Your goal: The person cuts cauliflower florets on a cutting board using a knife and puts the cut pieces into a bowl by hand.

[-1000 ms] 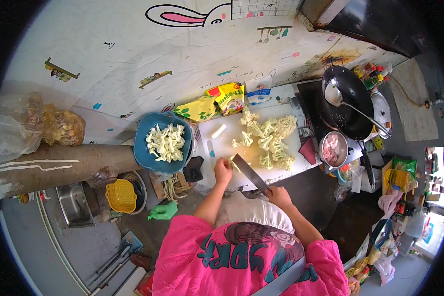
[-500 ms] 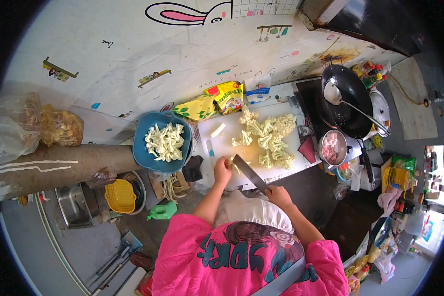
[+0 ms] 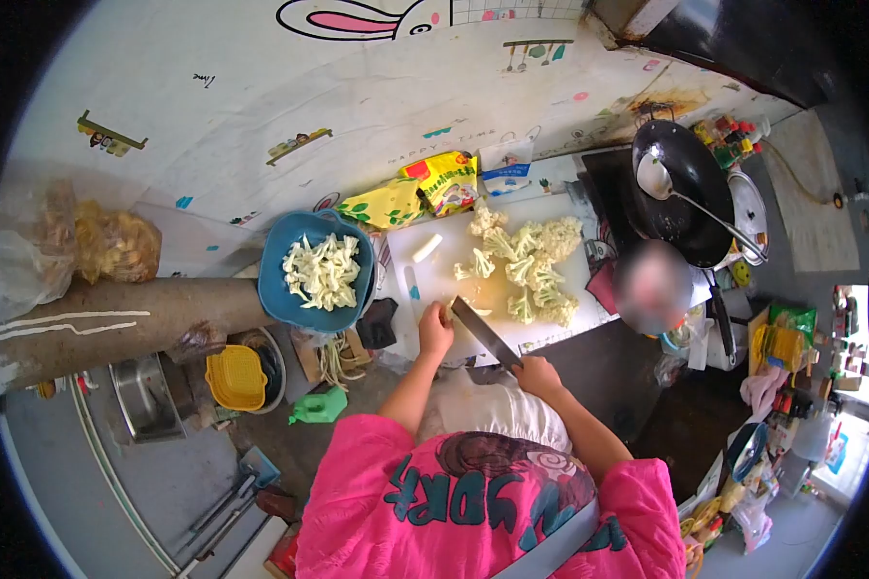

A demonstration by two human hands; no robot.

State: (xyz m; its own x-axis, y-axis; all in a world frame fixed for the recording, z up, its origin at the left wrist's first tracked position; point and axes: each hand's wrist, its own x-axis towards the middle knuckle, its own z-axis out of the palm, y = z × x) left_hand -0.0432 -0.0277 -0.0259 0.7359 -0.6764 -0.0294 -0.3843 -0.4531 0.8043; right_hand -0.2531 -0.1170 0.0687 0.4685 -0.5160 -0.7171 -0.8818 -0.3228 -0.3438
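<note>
My right hand (image 3: 537, 375) is closed round the handle of a cleaver (image 3: 486, 332), whose blade slants up and left over the near part of a white cutting board (image 3: 410, 236). At the blade's far end, my left hand (image 3: 436, 329) has its fingers closed on a small pale cauliflower piece (image 3: 455, 309), partly hidden by the fingers and blade. Larger cauliflower florets (image 3: 531, 265) lie on the right half of the board. A white stem piece (image 3: 427, 248) lies near its left edge. Cut cauliflower (image 3: 322, 272) fills a blue basket (image 3: 271, 249) left of the board.
A black wok (image 3: 682, 232) holding a ladle (image 3: 653, 177) sits at the right, with a blurred round area in front. Yellow packets (image 3: 442, 183) stand behind the board. A yellow basket (image 3: 235, 378) and metal sink (image 3: 147, 399) are lower left.
The cleaver and my right hand have shifted slightly left and up. My left hand has moved slightly up and stays closed by the blade.
</note>
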